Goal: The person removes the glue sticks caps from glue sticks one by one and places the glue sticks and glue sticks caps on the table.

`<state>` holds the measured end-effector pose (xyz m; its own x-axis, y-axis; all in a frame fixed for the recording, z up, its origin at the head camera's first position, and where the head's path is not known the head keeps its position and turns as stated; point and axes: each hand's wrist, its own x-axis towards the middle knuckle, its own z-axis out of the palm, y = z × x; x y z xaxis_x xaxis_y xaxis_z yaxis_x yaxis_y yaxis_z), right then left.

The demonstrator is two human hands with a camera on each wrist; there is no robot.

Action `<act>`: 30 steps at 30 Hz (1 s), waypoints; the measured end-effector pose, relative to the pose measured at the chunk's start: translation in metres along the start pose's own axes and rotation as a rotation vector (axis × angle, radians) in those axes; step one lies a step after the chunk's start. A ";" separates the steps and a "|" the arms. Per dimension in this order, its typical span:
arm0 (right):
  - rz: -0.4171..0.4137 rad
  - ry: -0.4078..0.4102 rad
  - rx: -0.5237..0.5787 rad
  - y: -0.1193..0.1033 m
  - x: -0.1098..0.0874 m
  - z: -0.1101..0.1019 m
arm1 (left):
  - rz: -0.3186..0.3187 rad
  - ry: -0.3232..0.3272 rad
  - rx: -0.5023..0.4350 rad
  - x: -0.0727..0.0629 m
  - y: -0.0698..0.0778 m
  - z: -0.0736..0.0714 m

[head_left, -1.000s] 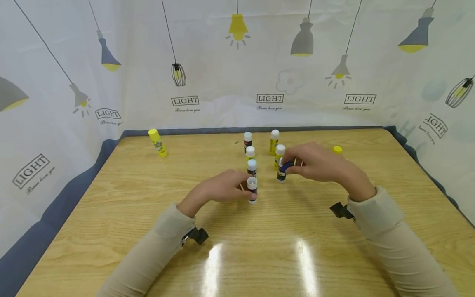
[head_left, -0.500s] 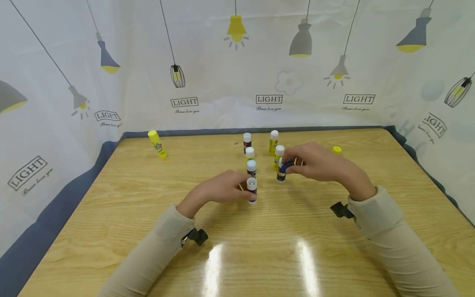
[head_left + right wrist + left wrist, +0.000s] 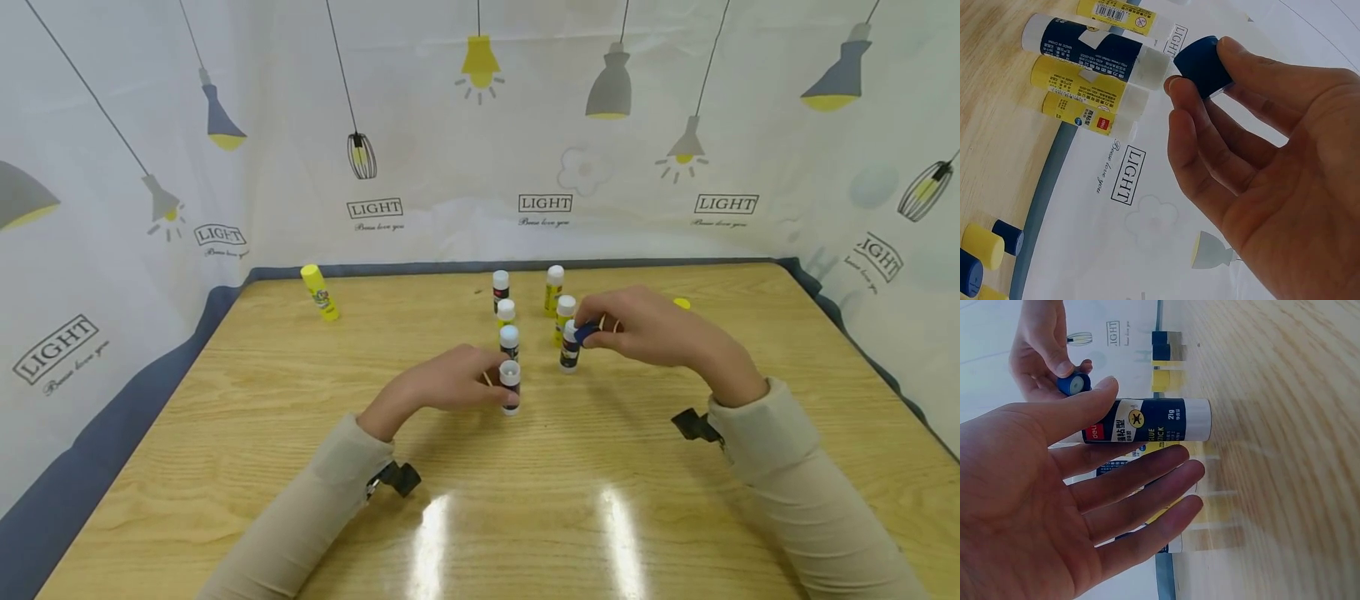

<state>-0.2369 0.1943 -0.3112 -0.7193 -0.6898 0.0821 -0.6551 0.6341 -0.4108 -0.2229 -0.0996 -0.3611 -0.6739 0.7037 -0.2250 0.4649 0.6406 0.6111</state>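
Note:
Near the middle of the table, my left hand [image 3: 457, 379] pinches an uncapped dark blue glue stick [image 3: 1163, 420] between thumb and index finger. It stands upright, its white collar uppermost, and the other fingers reach out straight. My right hand [image 3: 637, 327] holds a blue cap [image 3: 1204, 65] between thumb and fingertips, tilted, with its hollow end showing in the left wrist view. Just beside that cap stands another dark blue glue stick [image 3: 569, 357] with a white top. Yellow glue sticks [image 3: 565, 318] are behind it. A further dark blue glue stick [image 3: 509, 342] stands directly behind the left hand's one.
Two rows of uncapped glue sticks run toward the back edge. One yellow glue stick [image 3: 320, 293] with its cap on stands at the far left. Several loose caps, blue and yellow [image 3: 984, 247], stand at the right, mostly hidden by my right hand in the head view.
My right hand has shifted slightly up and to the right, and the blue cap in it has tilted. The left hand holds its glue stick in the same spot.

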 end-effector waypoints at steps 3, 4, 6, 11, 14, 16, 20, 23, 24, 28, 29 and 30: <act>-0.002 0.001 -0.002 0.001 0.000 -0.001 | -0.001 -0.002 -0.006 0.000 0.000 -0.001; -0.001 0.000 0.000 0.002 0.000 -0.001 | 0.000 -0.003 -0.006 -0.001 0.000 -0.001; 0.003 -0.001 0.002 0.003 -0.001 -0.002 | 0.002 -0.004 -0.007 -0.001 0.000 0.000; 0.017 0.005 0.001 0.007 -0.002 -0.004 | 0.012 -0.004 -0.002 0.000 -0.001 0.000; 0.021 0.006 0.005 0.009 -0.004 -0.006 | 0.018 -0.003 0.009 0.001 -0.001 0.000; 0.028 0.005 0.006 0.011 -0.005 -0.007 | 0.019 -0.003 0.012 0.001 -0.002 0.000; 0.041 0.010 -0.008 0.015 -0.007 -0.008 | 0.005 -0.004 0.011 0.000 -0.001 -0.001; 0.051 0.010 -0.010 0.017 -0.008 -0.010 | -0.013 0.003 0.010 0.000 0.000 -0.002; 0.055 0.009 -0.006 0.018 -0.008 -0.011 | -0.018 0.004 0.011 0.000 0.000 -0.002; 0.074 0.002 0.000 0.021 -0.010 -0.014 | -0.022 0.001 0.001 0.000 0.001 -0.003; 0.077 0.001 -0.002 0.022 -0.011 -0.014 | -0.020 -0.001 -0.001 0.000 0.001 -0.003; 0.081 -0.001 -0.003 0.024 -0.011 -0.015 | -0.020 -0.003 -0.003 0.000 0.001 -0.003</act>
<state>-0.2482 0.2223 -0.3081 -0.7695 -0.6369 0.0479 -0.5956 0.6885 -0.4137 -0.2242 -0.0999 -0.3587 -0.6812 0.6917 -0.2397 0.4498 0.6538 0.6084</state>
